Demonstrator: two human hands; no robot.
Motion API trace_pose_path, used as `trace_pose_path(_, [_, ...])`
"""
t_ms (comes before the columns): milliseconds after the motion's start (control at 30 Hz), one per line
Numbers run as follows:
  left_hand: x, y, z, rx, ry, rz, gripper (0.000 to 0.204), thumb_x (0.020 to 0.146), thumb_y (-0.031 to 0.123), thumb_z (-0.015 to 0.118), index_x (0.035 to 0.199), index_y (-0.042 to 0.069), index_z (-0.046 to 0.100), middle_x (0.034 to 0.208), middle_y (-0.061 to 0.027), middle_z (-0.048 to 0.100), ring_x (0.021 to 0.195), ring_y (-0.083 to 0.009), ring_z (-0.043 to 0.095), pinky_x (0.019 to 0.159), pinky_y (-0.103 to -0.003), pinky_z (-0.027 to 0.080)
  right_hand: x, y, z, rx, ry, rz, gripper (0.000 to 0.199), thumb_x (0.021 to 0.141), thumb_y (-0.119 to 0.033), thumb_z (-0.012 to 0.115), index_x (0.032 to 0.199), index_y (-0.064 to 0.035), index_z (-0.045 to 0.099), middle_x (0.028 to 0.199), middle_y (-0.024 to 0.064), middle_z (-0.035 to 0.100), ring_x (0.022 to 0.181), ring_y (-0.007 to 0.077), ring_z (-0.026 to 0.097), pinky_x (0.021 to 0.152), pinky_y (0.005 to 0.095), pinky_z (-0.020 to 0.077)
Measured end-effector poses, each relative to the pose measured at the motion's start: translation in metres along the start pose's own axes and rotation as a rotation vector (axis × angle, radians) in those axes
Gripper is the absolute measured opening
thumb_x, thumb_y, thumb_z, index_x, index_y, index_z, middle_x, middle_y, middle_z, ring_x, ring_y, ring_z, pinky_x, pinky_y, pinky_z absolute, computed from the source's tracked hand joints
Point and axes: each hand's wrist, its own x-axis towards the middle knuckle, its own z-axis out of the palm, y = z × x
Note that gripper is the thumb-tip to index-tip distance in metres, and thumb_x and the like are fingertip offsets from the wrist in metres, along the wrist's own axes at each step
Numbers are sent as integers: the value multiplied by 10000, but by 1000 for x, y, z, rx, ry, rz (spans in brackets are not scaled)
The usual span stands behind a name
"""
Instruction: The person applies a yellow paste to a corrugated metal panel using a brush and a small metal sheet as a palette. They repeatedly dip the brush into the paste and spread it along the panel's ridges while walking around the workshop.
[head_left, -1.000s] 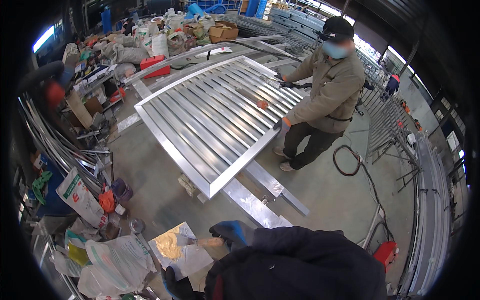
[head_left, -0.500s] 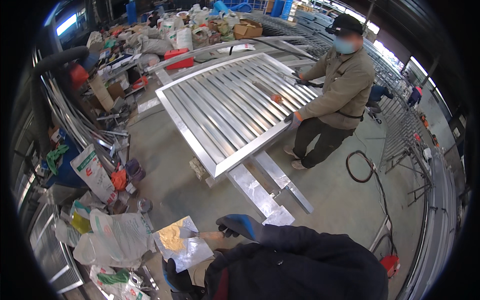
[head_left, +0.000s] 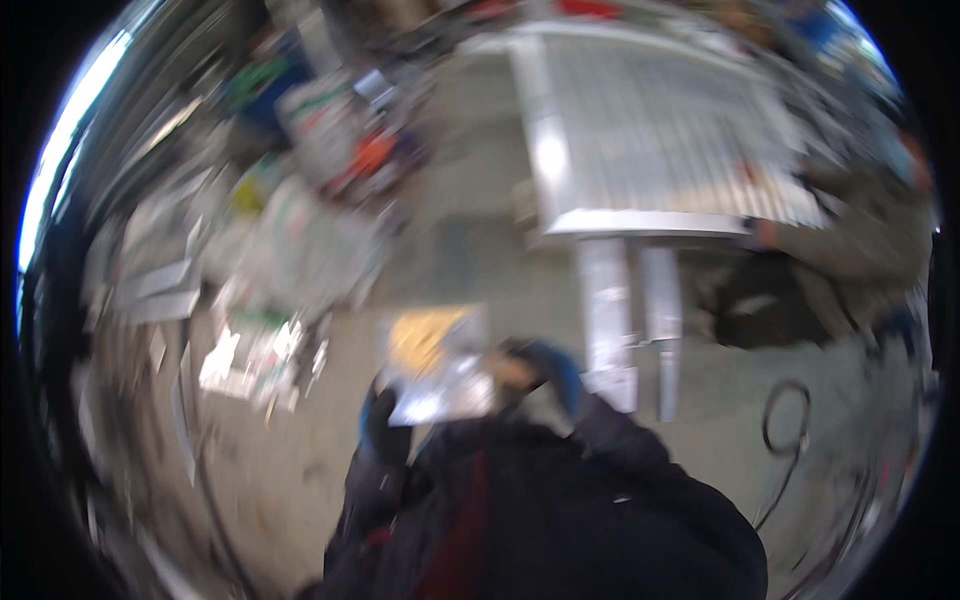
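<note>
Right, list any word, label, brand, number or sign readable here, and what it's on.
None can be read; the view is motion-blurred.
White sack: any print too blurred.
Pale plastic bag: any print too blurred.
Metal sheet with yellow paste: no lettering visible.

On grey floor [head_left: 470,200]: looped hose [head_left: 766,420], pale bags [head_left: 318,245].

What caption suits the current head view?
Blurred view: the left hand holds a silvery sheet with yellow material, the right hand a brown handle; a slatted metal panel lies beyond.
</note>
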Motion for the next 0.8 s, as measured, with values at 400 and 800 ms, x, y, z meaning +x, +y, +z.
trace_pose_path(400, [7, 3, 46, 30, 440, 10, 582, 1089, 99, 586, 1638, -66, 479, 1551, -174, 646, 1400, -270, 644, 1210, -413, 477, 64, -10, -3, 174, -246, 619, 476, 1151, -358, 616, 1458, 1, 673, 958, 57, 744, 754, 104, 653, 655, 284, 511])
trace_pose_path(800, [-27, -75, -31, 417, 649, 119, 594, 1110, 155, 702, 1636, -53, 518, 1434, -106, 708, 1253, -151, 664, 1040, -318, 544, 75, 88, 36, 149, -462, 505, 304, 1078, -231, 769, 1287, -11, 787, 960, 69, 803, 774, 102, 719, 694, 313, 597])
